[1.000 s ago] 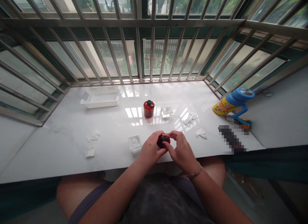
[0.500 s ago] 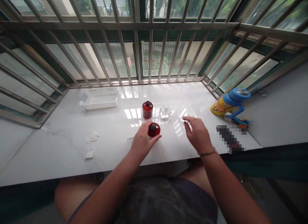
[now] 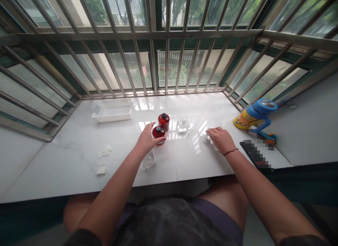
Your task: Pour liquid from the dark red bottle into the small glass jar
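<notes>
Left hand curves round nearer bottle; right hand at tissue, fingertips bunched; cannot tell either grip. Flask shows cartoon.

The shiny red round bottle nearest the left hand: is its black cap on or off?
On: the black cap sits atop the shiny red round bottle; how tight, can't tell.

- Centre: front bottle and rear bottle, both deep red with black caps.
- Right: yellow flask, orange cartoon print, blue lid.
- Left: white basket, holed lattice pattern.
</notes>
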A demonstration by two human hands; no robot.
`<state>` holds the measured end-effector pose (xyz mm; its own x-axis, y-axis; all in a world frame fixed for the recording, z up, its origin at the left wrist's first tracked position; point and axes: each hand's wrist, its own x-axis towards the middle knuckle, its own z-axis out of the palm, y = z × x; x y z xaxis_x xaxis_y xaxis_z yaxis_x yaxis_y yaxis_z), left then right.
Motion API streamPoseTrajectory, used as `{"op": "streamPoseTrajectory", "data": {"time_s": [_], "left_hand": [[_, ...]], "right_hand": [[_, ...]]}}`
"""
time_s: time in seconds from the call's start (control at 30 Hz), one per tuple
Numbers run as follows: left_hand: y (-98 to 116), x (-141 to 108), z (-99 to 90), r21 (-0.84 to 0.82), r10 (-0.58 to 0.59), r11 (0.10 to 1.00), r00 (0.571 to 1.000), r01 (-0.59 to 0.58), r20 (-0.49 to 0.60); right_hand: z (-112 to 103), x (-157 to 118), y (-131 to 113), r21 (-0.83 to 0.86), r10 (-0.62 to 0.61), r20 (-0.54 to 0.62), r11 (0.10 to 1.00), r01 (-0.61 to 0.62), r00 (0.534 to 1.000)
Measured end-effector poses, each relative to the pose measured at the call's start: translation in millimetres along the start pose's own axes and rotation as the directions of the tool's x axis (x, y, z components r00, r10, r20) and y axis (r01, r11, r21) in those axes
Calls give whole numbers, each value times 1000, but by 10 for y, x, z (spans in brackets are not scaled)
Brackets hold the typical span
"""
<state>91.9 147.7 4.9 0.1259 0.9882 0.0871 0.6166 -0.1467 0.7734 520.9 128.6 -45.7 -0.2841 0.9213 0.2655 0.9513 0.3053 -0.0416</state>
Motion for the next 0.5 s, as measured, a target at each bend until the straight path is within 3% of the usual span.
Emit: {"op": "streamPoseTrajectory", "data": {"time_s": [0.1,0.2,0.23,0.27,0.33,0.43,0.5], "left_hand": [[-195,-229,-173,-48,5,999,999,-7,-41],[-461,-616,-327,-130,21,991,1000,-22,-9],[-541,-751,-349,-123,15,992,999,-9,50],[-608,-877,-353,-70,-1,997,994,9,110],[-689,-1077,-308,28,-41,999,985,37,166],[-682,-1224,-157,86,-58,995,992,49,111],[-615,-1244,-42,75,-43,997,995,36,94]], "right_hand": [[-109,-43,-148,55,40,-117,998,-34,992],[-184,-150,-539,199,159,-243,974,-111,957],[-201,-195,-726,384,278,-271,909,-161,922],[-217,-239,-932,569,365,-225,802,-183,903],[-251,-316,-1367,820,413,-87,546,-170,907],[-321,-380,-1944,951,373,53,263,-161,926],[-365,-390,-2207,971,308,90,186,-153,947]]}}
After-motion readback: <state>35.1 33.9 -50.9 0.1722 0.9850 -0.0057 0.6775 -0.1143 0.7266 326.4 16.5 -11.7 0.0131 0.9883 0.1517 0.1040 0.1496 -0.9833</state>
